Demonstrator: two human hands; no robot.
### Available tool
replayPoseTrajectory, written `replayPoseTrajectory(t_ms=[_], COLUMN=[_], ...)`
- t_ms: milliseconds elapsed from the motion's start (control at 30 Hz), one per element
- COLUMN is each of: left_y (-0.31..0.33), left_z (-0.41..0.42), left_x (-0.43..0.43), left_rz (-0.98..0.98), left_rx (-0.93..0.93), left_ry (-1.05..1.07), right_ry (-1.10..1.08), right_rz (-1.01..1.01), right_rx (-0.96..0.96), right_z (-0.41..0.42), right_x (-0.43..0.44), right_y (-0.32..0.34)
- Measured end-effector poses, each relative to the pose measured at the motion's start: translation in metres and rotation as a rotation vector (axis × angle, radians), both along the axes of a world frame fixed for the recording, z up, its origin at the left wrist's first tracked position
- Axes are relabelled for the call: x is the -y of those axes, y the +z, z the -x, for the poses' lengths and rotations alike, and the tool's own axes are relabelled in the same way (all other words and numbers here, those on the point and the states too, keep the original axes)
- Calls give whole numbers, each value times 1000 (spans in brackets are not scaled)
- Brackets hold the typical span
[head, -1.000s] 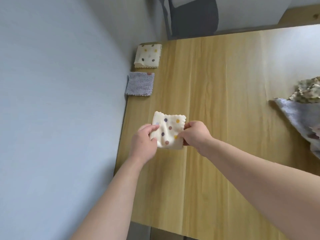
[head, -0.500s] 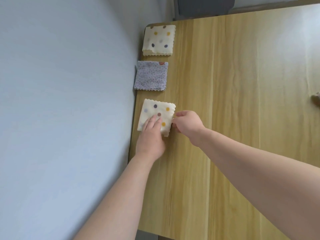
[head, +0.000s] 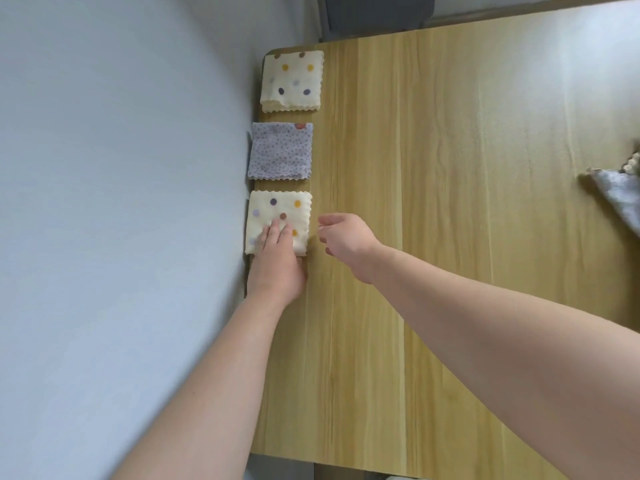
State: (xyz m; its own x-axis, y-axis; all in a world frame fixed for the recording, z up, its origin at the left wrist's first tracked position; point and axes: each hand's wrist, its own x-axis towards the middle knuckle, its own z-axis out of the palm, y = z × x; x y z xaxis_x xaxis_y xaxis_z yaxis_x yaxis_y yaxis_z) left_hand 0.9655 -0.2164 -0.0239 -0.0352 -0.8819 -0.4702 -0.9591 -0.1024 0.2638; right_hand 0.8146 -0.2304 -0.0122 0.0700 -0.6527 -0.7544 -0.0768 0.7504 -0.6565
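Cream, polka-dotted folded cloth (head: 280, 211) lies at the left edge of the wooden surface (head: 450, 168), nearest in a row with a lavender cloth (head: 281, 151) and another cream cloth (head: 292, 81). The left hand (head: 277, 261) presses flat fingers onto it. Just beside it, the right hand (head: 348, 239) hovers with relaxed fingers, holding nothing.

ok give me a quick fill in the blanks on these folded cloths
1. Along the table's left edge lie ___ folded cloths.
2. The left hand rests on a cream cloth with coloured ___.
3. The right hand holds ___.
4. The purple cloth lies in the ___ of the row.

Missing words: three, dots, nothing, middle.
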Motion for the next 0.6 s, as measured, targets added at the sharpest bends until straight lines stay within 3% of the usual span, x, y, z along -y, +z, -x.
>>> replayPoseTrajectory(t_ms=[133, 167, 300, 600], left_y=[21, 48, 58, 83], left_z=[18, 91, 120, 261], left_x=[-8, -40, -62, -135], left_rz=[111, 97, 99, -128], left_rx=[-54, -216, -318, -472], left_ry=[92, -44, 29, -106], right_ry=[-120, -293, -369, -674], right_rz=[12, 21, 12, 83], right_rx=[-18, -109, -140, -282], right_z=[20, 96, 134, 281], right_x=[-10, -66, -101, -212], right_y=[19, 59, 74, 116])
